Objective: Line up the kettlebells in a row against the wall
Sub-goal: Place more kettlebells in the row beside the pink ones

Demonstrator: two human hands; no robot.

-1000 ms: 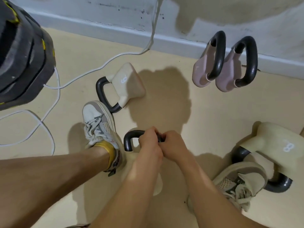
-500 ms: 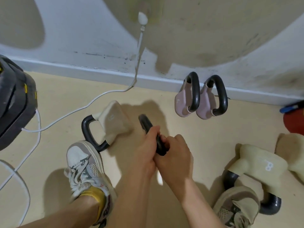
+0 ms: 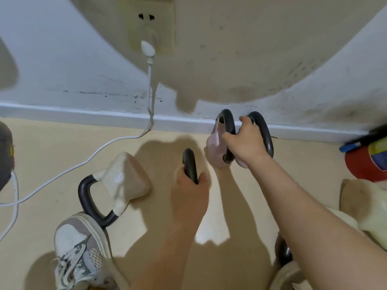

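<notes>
Two pink kettlebells with black handles stand side by side against the wall's baseboard, the left pink kettlebell and the right one. My right hand sits between their handles, with its fingers curled around the left one's handle. My left hand is shut on the black handle of a third kettlebell, whose body is hidden under my hand and arm. A cream kettlebell lies on its side to the left, its handle by my shoe. Part of another cream kettlebell shows at the right.
A white cable runs from the wall socket across the floor to the left. A dark stack of weights is at the left edge. A red object lies by the wall at right. My shoe stands lower left.
My right hand let go of the shared handle and reached to the pink kettlebells. My left hand alone now holds the carried kettlebell, closer to the wall. The view tilted up.
</notes>
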